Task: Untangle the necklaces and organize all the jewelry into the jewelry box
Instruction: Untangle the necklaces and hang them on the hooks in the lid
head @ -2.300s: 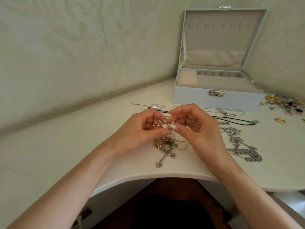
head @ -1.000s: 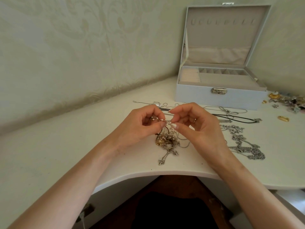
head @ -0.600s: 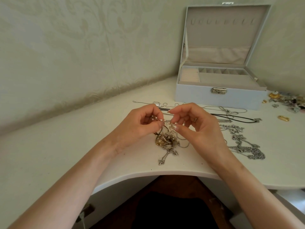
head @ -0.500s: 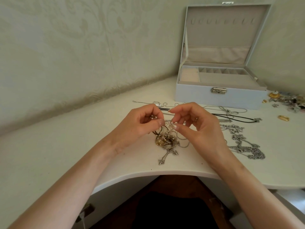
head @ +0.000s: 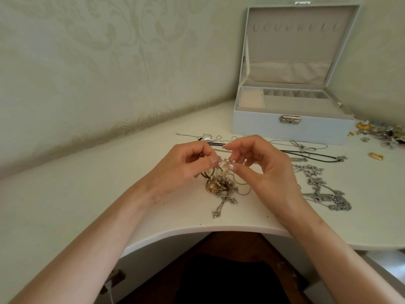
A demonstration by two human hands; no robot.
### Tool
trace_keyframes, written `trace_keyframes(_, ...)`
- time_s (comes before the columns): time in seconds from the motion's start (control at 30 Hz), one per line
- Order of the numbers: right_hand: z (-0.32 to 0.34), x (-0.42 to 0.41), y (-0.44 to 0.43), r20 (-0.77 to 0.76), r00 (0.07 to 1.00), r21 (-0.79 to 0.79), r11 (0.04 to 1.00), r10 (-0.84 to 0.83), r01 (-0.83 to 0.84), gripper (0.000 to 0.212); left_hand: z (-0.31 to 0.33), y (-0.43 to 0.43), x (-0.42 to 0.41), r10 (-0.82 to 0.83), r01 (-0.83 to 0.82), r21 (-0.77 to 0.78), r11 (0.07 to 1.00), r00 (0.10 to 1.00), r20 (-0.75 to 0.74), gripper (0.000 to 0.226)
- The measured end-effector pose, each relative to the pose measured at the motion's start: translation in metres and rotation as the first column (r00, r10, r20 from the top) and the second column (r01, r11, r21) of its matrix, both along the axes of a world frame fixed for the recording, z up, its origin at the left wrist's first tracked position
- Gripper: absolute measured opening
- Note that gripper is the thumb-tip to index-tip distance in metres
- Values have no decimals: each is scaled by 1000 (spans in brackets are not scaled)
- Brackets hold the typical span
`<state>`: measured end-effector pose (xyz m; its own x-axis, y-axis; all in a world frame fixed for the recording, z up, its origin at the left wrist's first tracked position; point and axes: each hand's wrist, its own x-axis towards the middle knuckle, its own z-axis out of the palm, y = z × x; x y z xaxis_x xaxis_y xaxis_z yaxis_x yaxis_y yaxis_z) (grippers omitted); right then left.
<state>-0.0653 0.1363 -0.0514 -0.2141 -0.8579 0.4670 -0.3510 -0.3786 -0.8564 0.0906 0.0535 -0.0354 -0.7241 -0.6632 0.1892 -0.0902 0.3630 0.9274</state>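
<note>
Nearest, by the curved near edge of the worktop: a silver cross, lying flat at the near end of the tangle of necklaces. Just beyond and above it: left hand and right hand, fingertips almost meeting, thumb and forefinger of each curled and pinching a thin beaded strand lifted out of the tangle. Under the hands, on the worktop, the bulk of the tangle, a gold pendant in it. To the right, apart from the tangle: a heap of silver chains. Farther: a black cord stretched left to right, thin chains beside it, a silver pendant at its left end. Far right: a small gold piece and a pile of small pieces. Farthest, by the wall: the box, lid standing open.
</note>
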Motion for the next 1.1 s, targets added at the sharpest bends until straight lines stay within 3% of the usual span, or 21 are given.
trace_keyframes(0.33,0,0,1,21,999,13,999,-33,33,24,-4,-4,0,-27,27,-18,999,1000,16,6)
trace_keyframes(0.67,-1,1,-1,-66,995,-22,997,-78,76,24,1,1,0,-75,74,41,996,997,32,8)
trace_keyframes(0.83,0,1,0,-34,997,-27,997,-67,66,25,0,-1,-1,0,0,-1,1000,999,37,15)
trace_keyframes(1.1,0,2,0,-9,999,-20,999,-50,50,24,-5,-5,0,41,-41,-59,997,999,1,6)
